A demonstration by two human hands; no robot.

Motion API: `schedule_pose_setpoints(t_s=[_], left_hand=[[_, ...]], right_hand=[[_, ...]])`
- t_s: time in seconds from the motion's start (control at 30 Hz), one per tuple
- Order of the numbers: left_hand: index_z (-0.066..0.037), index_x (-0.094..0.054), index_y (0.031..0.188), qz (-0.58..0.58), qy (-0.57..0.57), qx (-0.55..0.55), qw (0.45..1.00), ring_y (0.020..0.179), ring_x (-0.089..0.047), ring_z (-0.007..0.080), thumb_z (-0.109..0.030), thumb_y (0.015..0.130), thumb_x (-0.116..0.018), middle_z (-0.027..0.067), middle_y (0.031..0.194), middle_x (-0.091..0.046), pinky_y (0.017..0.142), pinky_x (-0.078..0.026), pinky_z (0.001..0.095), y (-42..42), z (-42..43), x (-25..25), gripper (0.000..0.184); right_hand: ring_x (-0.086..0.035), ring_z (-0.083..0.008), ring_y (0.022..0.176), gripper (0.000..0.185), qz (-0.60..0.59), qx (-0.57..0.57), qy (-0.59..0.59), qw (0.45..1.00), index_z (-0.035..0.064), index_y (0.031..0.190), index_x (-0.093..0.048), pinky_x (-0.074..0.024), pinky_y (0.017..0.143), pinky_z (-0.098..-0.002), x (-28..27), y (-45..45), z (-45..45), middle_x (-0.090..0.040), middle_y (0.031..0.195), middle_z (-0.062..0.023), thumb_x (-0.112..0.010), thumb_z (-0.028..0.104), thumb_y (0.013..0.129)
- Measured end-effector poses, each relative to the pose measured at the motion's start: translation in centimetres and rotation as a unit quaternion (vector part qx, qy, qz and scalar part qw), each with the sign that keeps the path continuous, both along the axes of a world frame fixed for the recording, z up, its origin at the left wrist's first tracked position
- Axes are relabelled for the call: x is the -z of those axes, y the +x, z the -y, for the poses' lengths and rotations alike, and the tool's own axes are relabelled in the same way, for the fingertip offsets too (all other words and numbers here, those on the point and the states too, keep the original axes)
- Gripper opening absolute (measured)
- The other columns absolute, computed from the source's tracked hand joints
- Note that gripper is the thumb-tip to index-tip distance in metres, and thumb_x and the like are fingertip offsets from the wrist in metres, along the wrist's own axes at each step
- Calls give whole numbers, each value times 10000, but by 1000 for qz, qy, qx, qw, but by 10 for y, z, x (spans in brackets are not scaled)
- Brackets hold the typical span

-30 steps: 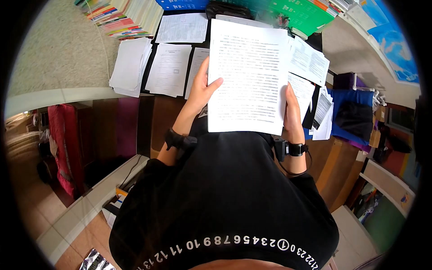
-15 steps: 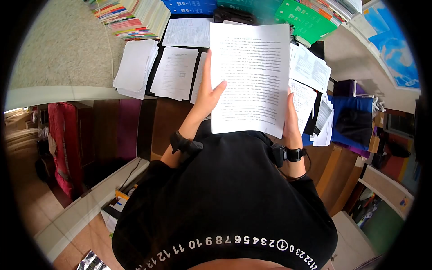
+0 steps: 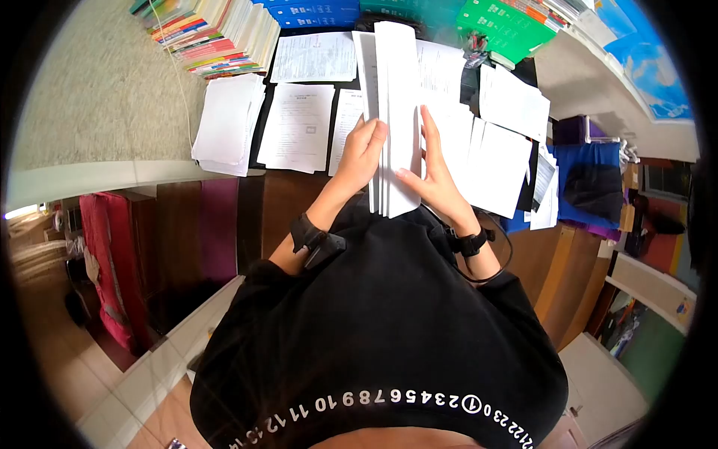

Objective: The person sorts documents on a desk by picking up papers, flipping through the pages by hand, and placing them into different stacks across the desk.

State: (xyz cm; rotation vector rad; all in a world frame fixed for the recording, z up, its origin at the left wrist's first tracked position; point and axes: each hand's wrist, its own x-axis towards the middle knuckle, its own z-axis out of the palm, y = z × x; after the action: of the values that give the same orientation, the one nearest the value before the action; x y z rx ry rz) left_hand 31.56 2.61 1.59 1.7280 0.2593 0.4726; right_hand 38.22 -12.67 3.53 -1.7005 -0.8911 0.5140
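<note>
A stack of printed sheets [image 3: 398, 90] stands before my chest, bent lengthwise into a narrow bundle with mostly blank paper facing up. My left hand [image 3: 363, 156] is closed around its left side, thumb on top and the fingers partly hidden by paper. On the other side, my right hand [image 3: 440, 176] has its fingers stretched and its thumb spread apart. Its thumb and fingertips touch the bundle's right edge. Behind the bundle, printed pages [image 3: 441, 71] show on the dark desk.
Paper piles lie on the left [image 3: 228, 123], beside a printed sheet pile [image 3: 298, 127]. More sheets [image 3: 499, 165] spread right. Stacked books [image 3: 224, 37], blue binders [image 3: 314, 13] and a green binder [image 3: 505, 30] line the back. A blue cloth-covered seat [image 3: 591, 183] is at right.
The stack faced me flat and wide; now it is bent narrow. My right hand has moved left, toward my left hand, and its fingers have spread. More pages show on the desk behind.
</note>
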Motion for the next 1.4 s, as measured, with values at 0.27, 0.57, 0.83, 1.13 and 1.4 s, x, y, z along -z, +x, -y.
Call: schedule_pose_setpoints(t_s=[0.27,0.57,0.83,1.13,1.4], left_hand=[[41,-568,796,-51,-59,79,994,716,-449,131,-196,891,-568,47,698,-511,699,-385,269,-7,-36,21,255],[-20,-556,1080,-121,-442,106,882,881,-583,113,-285,965,-417,43,975,-608,770,-475,234,0,-59,26,321],[-12,-558,1118,-109,-611,127,774,934,-581,164,-311,965,-390,72,1020,-601,810,-478,274,5,-63,42,375],[10,-549,1137,-106,-522,48,845,963,-567,149,-282,953,-443,80,1043,-601,844,-454,262,11,-44,9,362],[43,-496,1163,-101,-435,111,888,1013,-551,151,-254,970,-411,117,1081,-580,863,-453,272,52,2,0,364]], right_hand=[[-176,-313,1336,1154,-186,99,52,976,22,1421,44,-208,1081,-421,27,-16,-10,-123,1437,-208,-755,285,631],[-477,-254,1166,599,-481,208,279,805,-11,1378,-275,-444,926,-342,26,-19,41,-446,1297,-192,-508,161,854],[-360,-239,1276,581,-351,274,177,878,-9,1396,-242,-324,1037,-333,24,-1,44,-377,1373,-175,-488,143,893],[-406,-247,1237,529,-326,263,143,897,-12,1378,-282,-337,1021,-337,32,38,68,-420,1331,-181,-480,106,902],[-472,-254,1171,497,-229,235,13,944,-14,1347,-346,-391,962,-345,51,62,108,-463,1291,-192,-477,215,926]])
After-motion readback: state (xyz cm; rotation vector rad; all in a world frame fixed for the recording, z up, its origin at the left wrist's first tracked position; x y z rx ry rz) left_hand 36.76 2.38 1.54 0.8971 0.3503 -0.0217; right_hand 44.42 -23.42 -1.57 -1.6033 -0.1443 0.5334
